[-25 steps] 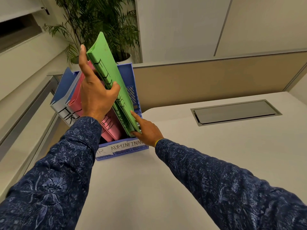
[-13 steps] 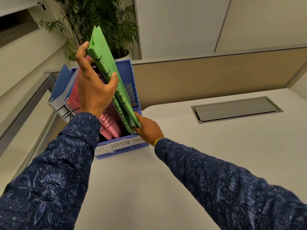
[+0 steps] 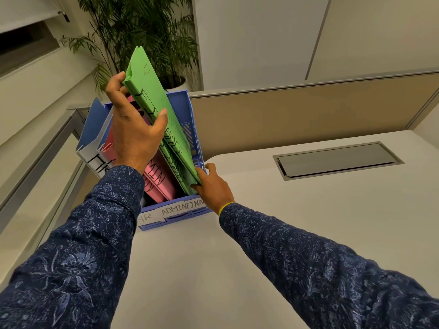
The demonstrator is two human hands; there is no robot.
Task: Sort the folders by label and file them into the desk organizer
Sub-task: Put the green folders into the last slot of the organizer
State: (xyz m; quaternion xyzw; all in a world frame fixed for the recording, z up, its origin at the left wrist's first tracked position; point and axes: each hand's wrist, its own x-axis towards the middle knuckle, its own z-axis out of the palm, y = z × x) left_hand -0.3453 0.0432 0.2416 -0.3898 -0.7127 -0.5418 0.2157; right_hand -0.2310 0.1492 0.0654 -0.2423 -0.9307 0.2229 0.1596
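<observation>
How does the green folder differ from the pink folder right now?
The green folder is gripped by the left hand and right hand; the pink folder sits unheld in the organizer. Green rises higher, pink sits lower. Both lean left and carry black handwritten lettering.

- The desk (image 3: 297,245) has a pale, smooth top with a rounded back corner.
- A blue organizer (image 3: 187,129) stands directly on it, at the back left edge, and bears paper labels along its front.
- A grey metal flap (image 3: 337,159) sits flush in the top at the back right, well apart from the organizer.
</observation>
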